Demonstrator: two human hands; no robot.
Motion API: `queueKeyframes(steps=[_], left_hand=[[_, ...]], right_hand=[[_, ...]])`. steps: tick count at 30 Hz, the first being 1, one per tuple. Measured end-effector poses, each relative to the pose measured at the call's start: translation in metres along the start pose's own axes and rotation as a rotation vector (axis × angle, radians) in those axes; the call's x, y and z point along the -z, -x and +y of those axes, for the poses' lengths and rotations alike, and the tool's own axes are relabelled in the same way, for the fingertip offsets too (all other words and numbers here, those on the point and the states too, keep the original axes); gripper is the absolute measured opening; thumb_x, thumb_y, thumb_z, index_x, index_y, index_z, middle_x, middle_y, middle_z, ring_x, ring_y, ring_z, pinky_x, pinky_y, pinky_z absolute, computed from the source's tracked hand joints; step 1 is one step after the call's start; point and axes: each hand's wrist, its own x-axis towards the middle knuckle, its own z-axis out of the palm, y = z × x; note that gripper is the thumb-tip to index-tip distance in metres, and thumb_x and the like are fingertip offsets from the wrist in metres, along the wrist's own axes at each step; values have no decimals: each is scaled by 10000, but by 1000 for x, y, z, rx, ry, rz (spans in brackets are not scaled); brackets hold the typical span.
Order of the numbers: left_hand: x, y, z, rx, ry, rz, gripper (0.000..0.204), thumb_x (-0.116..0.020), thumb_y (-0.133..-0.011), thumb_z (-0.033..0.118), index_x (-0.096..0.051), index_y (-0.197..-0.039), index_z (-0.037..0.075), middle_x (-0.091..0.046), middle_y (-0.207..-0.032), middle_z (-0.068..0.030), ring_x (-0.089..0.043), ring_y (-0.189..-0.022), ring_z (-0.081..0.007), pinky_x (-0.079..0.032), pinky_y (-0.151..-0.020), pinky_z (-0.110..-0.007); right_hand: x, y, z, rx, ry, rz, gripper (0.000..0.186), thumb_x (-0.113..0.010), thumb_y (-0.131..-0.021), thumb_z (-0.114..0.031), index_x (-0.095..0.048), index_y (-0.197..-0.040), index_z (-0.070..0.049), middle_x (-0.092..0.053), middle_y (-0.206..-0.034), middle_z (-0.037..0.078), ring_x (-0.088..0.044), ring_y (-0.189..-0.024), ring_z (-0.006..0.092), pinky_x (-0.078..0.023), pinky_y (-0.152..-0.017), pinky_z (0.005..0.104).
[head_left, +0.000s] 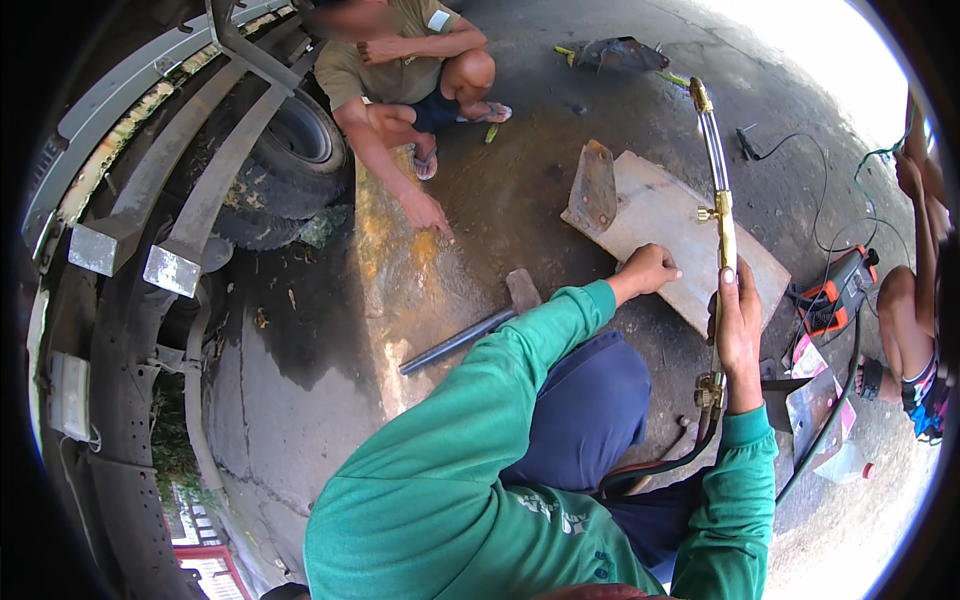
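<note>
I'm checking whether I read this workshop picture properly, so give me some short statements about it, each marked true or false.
1. The right hand holds the torch. True.
2. The left hand grips the hammer. False: the hammer lies apart from it; the hand is by the flat metal plate.
3. The orange-and-black machine is right of the plate. True.
4. The person in the tan shirt stands upright. False: that person is squatting.
5. The sleeves of the torch holder are green. True.

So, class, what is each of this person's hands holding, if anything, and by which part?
The right hand holds a torch by its brass handle's lower part. Nothing shows in the left hand.
</note>
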Motion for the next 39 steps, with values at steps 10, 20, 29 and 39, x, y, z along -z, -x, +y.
queueKeyframes(steps=[10,20,29,39], left_hand=[[-4,-6,-7,18,-5,0,460,-751,-890,404,-736,-776,-42,-717,-717,-151,-679,-684,-250,-530,-691,-416],[7,-5,11,263,122,-135,428,-743,-927,359,-706,-721,-14,-715,-710,-134,-646,-568,-213,-536,-611,-363],[3,1,13,150,122,-101,203,-833,-833,135,-700,-841,-17,-698,-705,-91,-668,-592,-173,-531,-588,-339],[1,-4,2,86,-86,-87,350,-803,-830,318,-698,-756,-8,-711,-716,-136,-695,-697,-240,-545,-674,-393]], right_hand=[[7,-4,8,37,64,49,716,-547,-1046,-537,-465,-1500,11,-481,-696,-14,-445,-548,73,-361,-474,279],[11,-4,0,18,80,50,745,-532,-1042,-568,-460,-1508,8,-486,-694,-9,-454,-536,72,-362,-462,277],[12,-2,-3,19,77,54,755,-531,-1038,-584,-462,-1508,3,-487,-681,-9,-462,-505,76,-372,-437,286],[14,0,-5,38,82,64,728,-531,-1042,-567,-475,-1494,1,-491,-684,-9,-458,-505,76,-372,-443,281]])
